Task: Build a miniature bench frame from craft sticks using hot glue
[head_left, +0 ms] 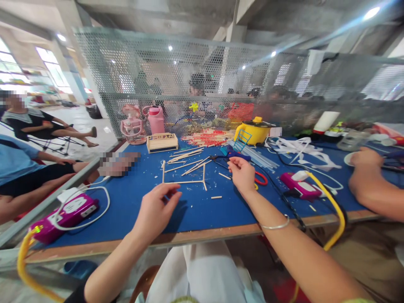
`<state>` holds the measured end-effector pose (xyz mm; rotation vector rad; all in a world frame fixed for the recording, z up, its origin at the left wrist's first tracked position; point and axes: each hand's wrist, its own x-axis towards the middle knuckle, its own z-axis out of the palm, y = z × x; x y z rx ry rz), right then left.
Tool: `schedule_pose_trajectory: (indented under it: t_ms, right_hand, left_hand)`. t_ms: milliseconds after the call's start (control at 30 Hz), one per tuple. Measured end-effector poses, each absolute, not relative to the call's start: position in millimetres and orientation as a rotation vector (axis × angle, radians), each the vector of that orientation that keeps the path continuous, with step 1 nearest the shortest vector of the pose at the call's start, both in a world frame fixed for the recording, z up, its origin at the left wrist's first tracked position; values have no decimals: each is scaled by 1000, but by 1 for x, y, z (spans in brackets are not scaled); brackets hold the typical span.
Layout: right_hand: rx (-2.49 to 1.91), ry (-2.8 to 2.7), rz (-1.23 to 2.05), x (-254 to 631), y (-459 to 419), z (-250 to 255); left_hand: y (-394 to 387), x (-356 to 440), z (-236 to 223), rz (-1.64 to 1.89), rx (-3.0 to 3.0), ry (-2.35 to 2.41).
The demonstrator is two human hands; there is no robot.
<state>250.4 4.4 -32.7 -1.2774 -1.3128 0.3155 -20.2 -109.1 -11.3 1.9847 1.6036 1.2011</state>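
My left hand [158,206] hovers over the near side of the blue table mat [123,202], fingers loosely bent, thumb apart, nothing visible between them. Just beyond it lies a three-sided frame of thin wooden sticks [186,182]. My right hand [242,173], with a bangle on the wrist, has its fingers curled and the thumb drawn in; whatever they may pinch is hidden. Right behind these fingertips lies a blue-handled tool [240,156] with a dark tip. Red-handled scissors [261,178] lie partly hidden beside this hand. Loose wooden sticks [186,156] are scattered ahead.
At the back stand a small wooden tray-like model [162,143], a pink bottle [155,121] and a yellow pot [253,131]. Purple power strips lie left [65,214] and right [299,185]. Another person's hand [366,162] is at the right. A perforated metal screen [126,75] rises behind.
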Motion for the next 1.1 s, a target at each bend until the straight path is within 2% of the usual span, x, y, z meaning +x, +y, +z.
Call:
schedule_pose_trajectory:
  t_ms: [67,267,467,767,1000,1100]
  right_hand:
    - [-1279,-1346,295,253,7,-31]
    - [-1588,-1651,-44,282,41,-10]
    - [-1861,-1862,-83,319,75,2]
    - [-2054,-1966,-110,319,96,-9]
    - [-1954,-1912,-196,312,65,19]
    - [-1676,-2041,114,307,23,31]
  left_hand:
    - [-93,-7,-4,1005,2130,1495]
    - [-30,21,4,784,2102,1377]
    - [-10,39,-17,786,2155,1239]
    - [-5,42,-16,828,2090,1326]
    - [-3,39,-20,834,2026,1340]
    - [-3,39,-22,839,2038,1343]
